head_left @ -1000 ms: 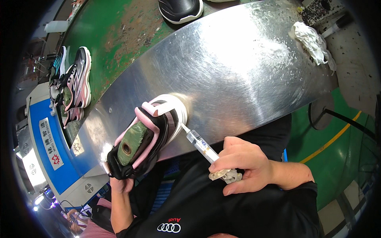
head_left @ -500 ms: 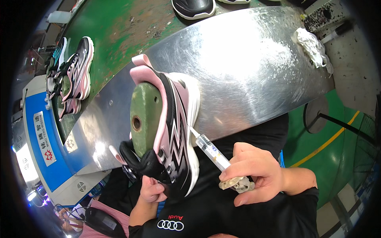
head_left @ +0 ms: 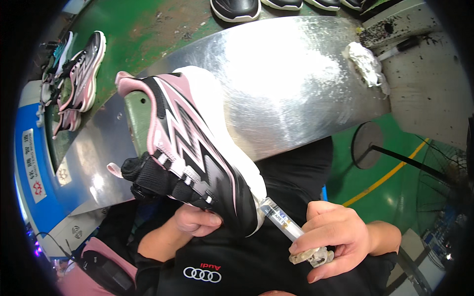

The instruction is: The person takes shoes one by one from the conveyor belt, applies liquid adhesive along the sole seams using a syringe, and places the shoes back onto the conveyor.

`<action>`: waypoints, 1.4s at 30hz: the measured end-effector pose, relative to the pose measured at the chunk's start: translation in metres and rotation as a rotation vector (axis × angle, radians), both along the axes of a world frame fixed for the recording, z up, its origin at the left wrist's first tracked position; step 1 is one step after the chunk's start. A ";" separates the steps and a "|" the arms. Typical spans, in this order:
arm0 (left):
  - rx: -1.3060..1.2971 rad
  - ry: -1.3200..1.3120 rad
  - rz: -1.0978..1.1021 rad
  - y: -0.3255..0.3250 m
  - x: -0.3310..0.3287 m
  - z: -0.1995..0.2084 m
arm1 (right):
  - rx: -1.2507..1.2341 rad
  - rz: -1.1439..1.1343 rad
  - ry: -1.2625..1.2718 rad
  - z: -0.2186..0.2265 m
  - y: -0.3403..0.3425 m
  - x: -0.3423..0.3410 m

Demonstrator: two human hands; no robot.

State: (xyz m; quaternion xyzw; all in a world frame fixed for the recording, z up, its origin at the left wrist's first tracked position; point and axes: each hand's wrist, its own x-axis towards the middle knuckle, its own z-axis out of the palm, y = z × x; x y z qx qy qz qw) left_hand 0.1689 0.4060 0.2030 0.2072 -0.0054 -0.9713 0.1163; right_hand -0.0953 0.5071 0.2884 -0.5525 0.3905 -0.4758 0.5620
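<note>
A black, pink and silver sports shoe [head_left: 190, 140] with a thick white sole [head_left: 224, 140] is tilted on its side over the metal plate's near edge. A green shoe last [head_left: 138, 116] fills its opening. My left hand [head_left: 197, 220] is closed on the shoe's underside near the toe. Between the fingers of my right hand [head_left: 340, 237] is a clear syringe [head_left: 282, 219], its tip end at the sole's edge by the toe. Whitish, crusted material [head_left: 313, 255] covers the plunger end in my palm. The exact contact of the tip is hidden.
The shiny metal plate [head_left: 276, 123] spans the worktop. A crumpled white cloth [head_left: 366, 66] lies at its right end. Black shoes [head_left: 236, 10] stand along the far side, and pink-black shoes [head_left: 84, 76] at left. A round black disc on a bar [head_left: 368, 145] stands at right.
The shoe has rolled onto its side, toe swung right, sole facing further away. My right hand and the syringe have moved down and right, from the sole's mid-side to the toe.
</note>
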 end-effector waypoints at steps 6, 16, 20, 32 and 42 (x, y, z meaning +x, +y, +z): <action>-0.033 -0.001 -0.097 -0.001 -0.029 -0.007 | -0.028 -0.015 0.148 0.026 0.022 -0.013; -0.105 0.095 -0.146 -0.010 -0.082 -0.022 | -0.196 -0.171 0.429 0.038 0.043 -0.019; -0.086 0.133 -0.109 -0.016 -0.095 -0.016 | -0.263 -0.218 0.524 0.036 0.042 -0.017; -0.078 0.256 0.019 -0.017 -0.112 -0.009 | -0.554 -0.353 0.959 0.009 0.035 0.001; -0.155 0.254 0.010 -0.021 -0.119 0.009 | -0.686 -0.396 1.088 -0.003 0.026 0.005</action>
